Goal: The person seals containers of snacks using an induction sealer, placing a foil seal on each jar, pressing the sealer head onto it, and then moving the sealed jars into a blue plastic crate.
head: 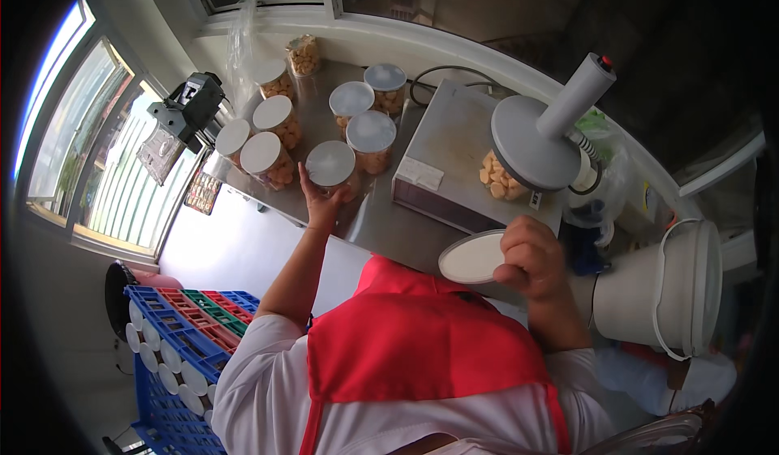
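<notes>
My left hand (322,198) is wrapped around the near side of a clear jar whose top is covered by a whitish disc (330,163). In my right hand (530,255), raised over the table's front edge, is a round white plastic lid (471,257), tilted. Jars of light-brown biscuits with pale tops stand around: a white-lidded one (261,152) to the left, another with a translucent top (371,132) just behind. On a grey metal machine (453,145), a round grey sealer head (528,142) with a handle partly covers a jar of biscuits (500,177).
A white lidded bucket (651,291) stands at the right. Plastic bags (602,169) lie behind the machine. Blue, red and green crates (182,321) with lidded jars are at the lower left. A black device on a stand (195,108) is at the table's left end, near windows.
</notes>
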{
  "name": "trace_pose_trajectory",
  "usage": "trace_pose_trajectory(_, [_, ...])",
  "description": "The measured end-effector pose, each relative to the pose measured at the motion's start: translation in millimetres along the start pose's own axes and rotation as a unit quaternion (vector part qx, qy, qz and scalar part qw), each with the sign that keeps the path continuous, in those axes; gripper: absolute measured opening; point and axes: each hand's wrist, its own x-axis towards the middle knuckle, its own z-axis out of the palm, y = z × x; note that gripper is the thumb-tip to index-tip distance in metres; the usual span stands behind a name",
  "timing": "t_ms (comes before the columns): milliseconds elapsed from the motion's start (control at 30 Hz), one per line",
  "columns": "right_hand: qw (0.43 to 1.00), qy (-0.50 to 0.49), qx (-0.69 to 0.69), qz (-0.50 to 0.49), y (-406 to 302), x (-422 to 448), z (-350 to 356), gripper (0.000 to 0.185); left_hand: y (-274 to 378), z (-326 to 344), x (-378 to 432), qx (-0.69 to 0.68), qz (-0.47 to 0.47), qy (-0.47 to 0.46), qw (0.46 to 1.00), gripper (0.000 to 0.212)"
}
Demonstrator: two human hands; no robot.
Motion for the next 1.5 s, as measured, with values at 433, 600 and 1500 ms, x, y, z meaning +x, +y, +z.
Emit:
trace_pose_trajectory(433, [0.989,-0.125,0.013,-0.083,7,2,38,0.024,161,35,-61,-0.146,0.12,-0.49,0.851,0.029])
trace_pose_trajectory(600, [0.966,-0.063,-0.036,0.25,28,-40,39,0.018,154,24,-61,-0.064,0.161,-0.342,0.923,0.015])
trace_pose_trajectory(1500, [0.984,-0.143,0.014,0.108,17,-84,48,0.043,155,16,-79,-0.153,-0.326,-0.555,0.75,0.039])
